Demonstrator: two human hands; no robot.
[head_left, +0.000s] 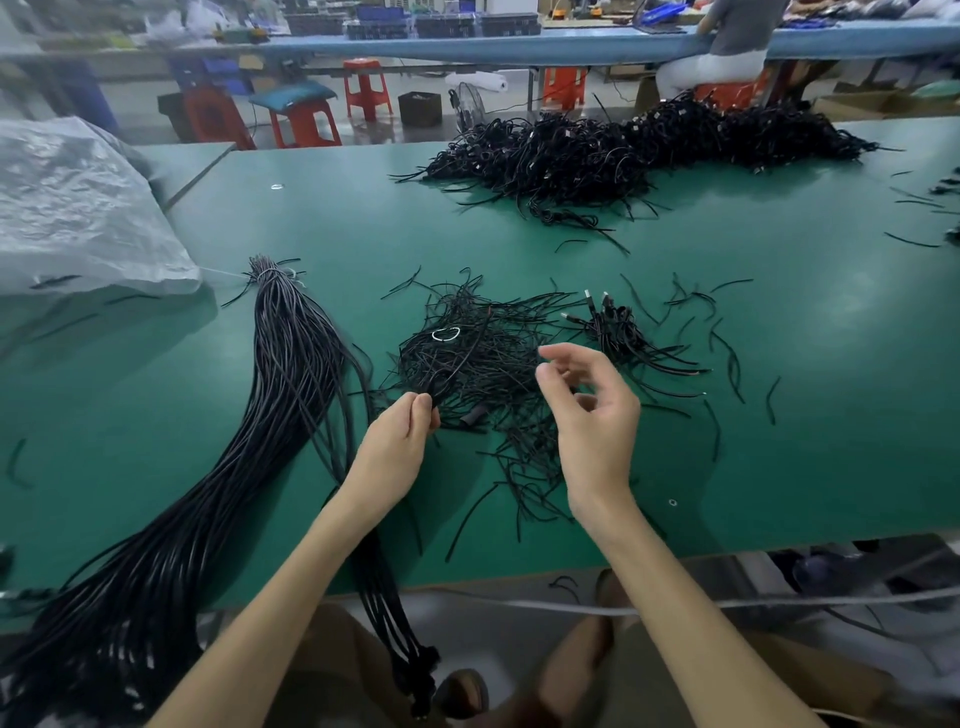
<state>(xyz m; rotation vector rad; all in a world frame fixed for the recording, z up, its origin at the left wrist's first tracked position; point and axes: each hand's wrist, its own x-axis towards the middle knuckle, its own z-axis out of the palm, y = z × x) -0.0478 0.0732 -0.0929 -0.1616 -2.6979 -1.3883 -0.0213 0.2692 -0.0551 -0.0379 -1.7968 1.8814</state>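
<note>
Near edge: the long cable bundle (291, 374) is draping off the bench (779, 441) toward your lap, right beside your left forearm. A careless elbow is risking a snag that drags it down.

Your left hand (400, 436) is pinching a few thin strands (441, 384) at the near side of the tangled pile (483, 364), which is lying mid-bench just ahead of both hands. Your right hand (592, 415) is hovering over the pile's right side, fingers loosely curled, gripping nothing that shows.

Main risk, as I'm judging it: the strands are crossing every way, so a straight upward pull is likely lifting a clump rather than one piece, and scattering more loose bits across the bench. The white band (445, 335) is sitting on top of the pile and could be flicking off with it.

The plug-ended cables (608, 322) are lying just right of the pile, touching its fringe; they may be getting hooked. The far heap (649, 150) is lying well apart, out of it.
</note>
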